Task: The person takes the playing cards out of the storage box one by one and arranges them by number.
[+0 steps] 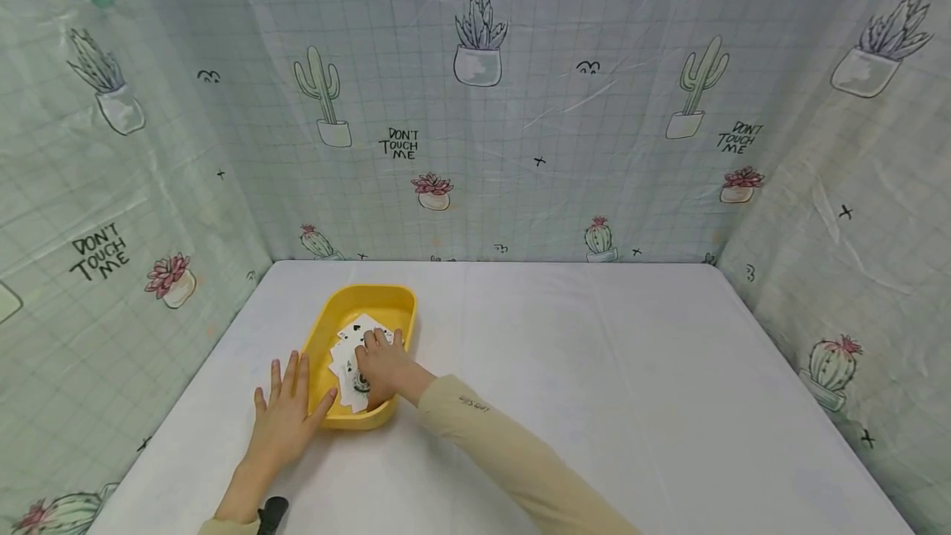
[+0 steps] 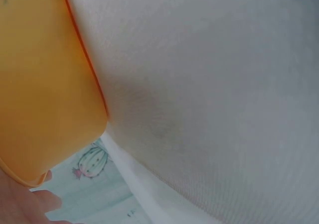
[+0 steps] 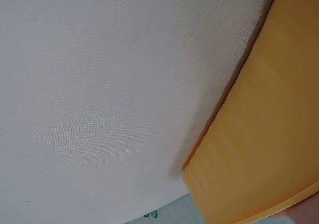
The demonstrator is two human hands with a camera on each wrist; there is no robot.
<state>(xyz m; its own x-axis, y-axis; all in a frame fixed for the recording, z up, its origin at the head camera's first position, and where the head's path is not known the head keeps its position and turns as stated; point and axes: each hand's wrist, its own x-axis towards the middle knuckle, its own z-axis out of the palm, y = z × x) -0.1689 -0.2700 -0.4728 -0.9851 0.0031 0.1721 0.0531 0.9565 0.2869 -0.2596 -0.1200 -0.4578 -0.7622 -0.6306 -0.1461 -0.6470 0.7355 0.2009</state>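
A yellow plastic tray [image 1: 319, 345] stands on the white table, left of the middle, with several loose white playing cards [image 1: 347, 345] overlapping inside it. My left hand [image 1: 282, 419] rests at the tray's near left edge, fingers straight and spread, thumb over the rim. In the left wrist view a few left fingers [image 2: 47, 200] show beside the tray's wall [image 2: 50, 99]. My right hand [image 1: 385, 366] reaches in over the right side and lies on the cards, fingers bent and thumb apart. Its fingertips' hold on the cards is hidden. The right wrist view shows mainly the tray's outer wall [image 3: 259, 134].
The white tabletop [image 1: 579, 370] stretches out to the right of the tray. A cloth printed with cacti [image 1: 475, 172] hangs behind the table and on both sides. A black strap or device [image 1: 273, 512] sits at the left wrist.
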